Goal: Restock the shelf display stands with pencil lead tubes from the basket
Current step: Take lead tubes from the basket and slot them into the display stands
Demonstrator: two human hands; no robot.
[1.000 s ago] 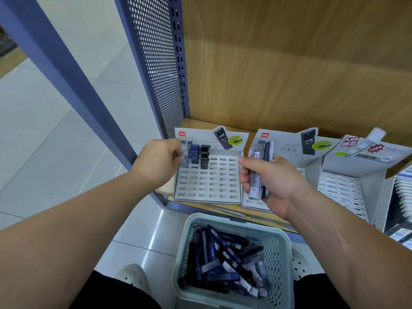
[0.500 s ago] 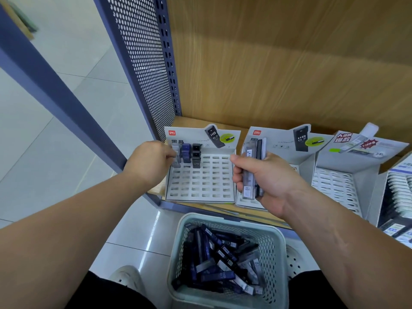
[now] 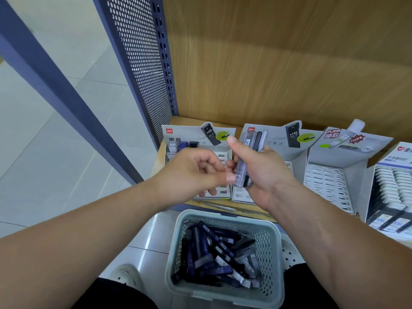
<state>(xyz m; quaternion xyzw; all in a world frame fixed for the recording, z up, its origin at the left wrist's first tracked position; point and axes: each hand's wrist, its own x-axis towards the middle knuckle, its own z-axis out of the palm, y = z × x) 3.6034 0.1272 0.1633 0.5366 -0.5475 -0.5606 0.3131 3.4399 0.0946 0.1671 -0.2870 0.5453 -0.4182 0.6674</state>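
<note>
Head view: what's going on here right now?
A person is restocking. The right hand grips a few lead tubes. The left hand is at their lower end, thumb against the clear tube; a firm hold isn't evident. The leftmost stand has tubes only near its top; the basket below holds many.

Few grey-black lead tubes [image 3: 242, 168] upright in right hand [image 3: 267, 175]; more heaped in pale basket [image 3: 273, 253].

Before me the wooden shelf [image 3: 178, 120] carries a row of cardboard display stands [image 3: 334, 181]; the rightmost stand [image 3: 365, 188] holds rows of lead tubes [image 3: 389, 181].
</note>
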